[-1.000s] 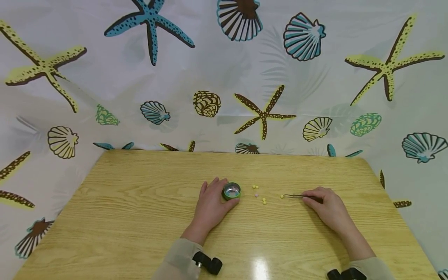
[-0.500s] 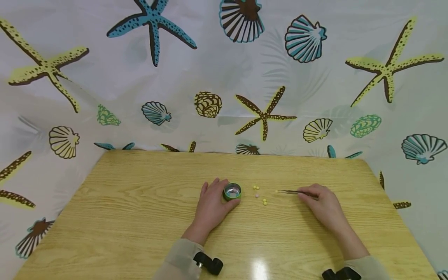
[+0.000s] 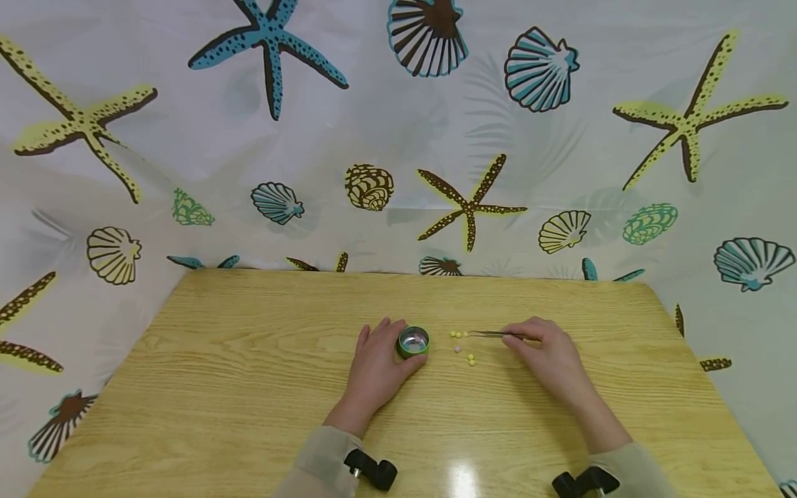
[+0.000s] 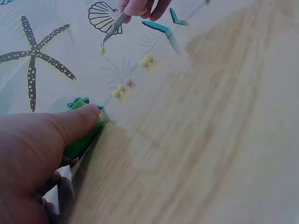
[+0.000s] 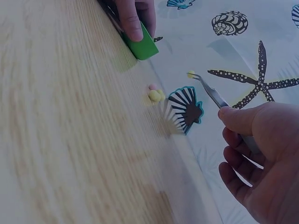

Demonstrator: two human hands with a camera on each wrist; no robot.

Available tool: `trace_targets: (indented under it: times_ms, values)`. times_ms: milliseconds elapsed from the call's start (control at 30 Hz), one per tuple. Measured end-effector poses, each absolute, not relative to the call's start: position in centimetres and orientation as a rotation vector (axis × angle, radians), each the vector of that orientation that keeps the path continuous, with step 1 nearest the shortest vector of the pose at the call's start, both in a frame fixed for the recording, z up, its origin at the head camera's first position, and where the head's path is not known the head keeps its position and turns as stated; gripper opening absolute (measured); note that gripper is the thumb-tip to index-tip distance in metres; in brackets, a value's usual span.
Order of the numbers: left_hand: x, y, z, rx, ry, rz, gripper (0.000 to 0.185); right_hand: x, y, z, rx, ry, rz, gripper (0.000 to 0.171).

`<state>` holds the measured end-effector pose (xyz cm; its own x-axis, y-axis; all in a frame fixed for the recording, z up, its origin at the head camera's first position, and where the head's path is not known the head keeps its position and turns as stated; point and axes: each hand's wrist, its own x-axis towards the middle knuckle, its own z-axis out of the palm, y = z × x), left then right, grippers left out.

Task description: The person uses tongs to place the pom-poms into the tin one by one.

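Curled around a small round green tin (image 3: 414,355) with a silvery inside, my left hand (image 3: 377,373) keeps it on the table with its mouth facing up. In the left wrist view the thumb lies along the tin's rim. My right hand (image 3: 553,360) pinches dark metal tweezers (image 5: 213,94) with a bent tip. A yellow bead (image 5: 190,74) sits at that tip, above the table. Between the hands lie two yellow beads (image 3: 456,335), a pink bead (image 3: 457,349) and another yellow pair (image 3: 471,360).
A wooden table (image 3: 261,401) spreads beneath both hands. Behind and beside it hangs a white cloth (image 3: 324,138) printed with starfish and shells. Black camera mounts (image 3: 371,469) are strapped at both sleeves.
The right hand has lifted the tweezers with a yellow bead off the table and carried it left, toward the other beads and the tin. The left hand and tin have stayed put.
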<state>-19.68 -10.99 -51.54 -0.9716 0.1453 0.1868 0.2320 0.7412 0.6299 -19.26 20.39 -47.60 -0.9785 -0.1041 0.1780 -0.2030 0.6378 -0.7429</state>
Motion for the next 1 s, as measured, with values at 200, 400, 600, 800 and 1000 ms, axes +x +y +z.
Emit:
trace_targets:
  times_ms: [200,400,600,800,1000]
  values:
    - [-19.6,-11.0,-51.5,-0.31,-2.808,-1.046,0.071,-19.8,18.7,-47.5,0.285,-2.732,1.304,0.017]
    - [-19.6,-11.1,-51.5,-0.314,-2.8,-1.046,0.071,-20.3,16.8,-47.5,0.337,-2.714,1.329,0.016]
    - [-19.7,-11.1,-51.3,-0.318,-2.813,-1.032,0.07,-20.6,15.5,-47.8,0.346,-2.716,1.345,0.017]
    - [-19.7,-11.2,-51.4,-0.322,-2.808,-1.036,0.069,-21.1,14.7,-48.1,0.332,-2.73,1.369,0.017]
    - [-19.7,-11.1,-51.6,-0.328,-2.81,-1.04,0.07,-21.3,14.4,-48.8,0.322,-2.735,1.435,0.015]
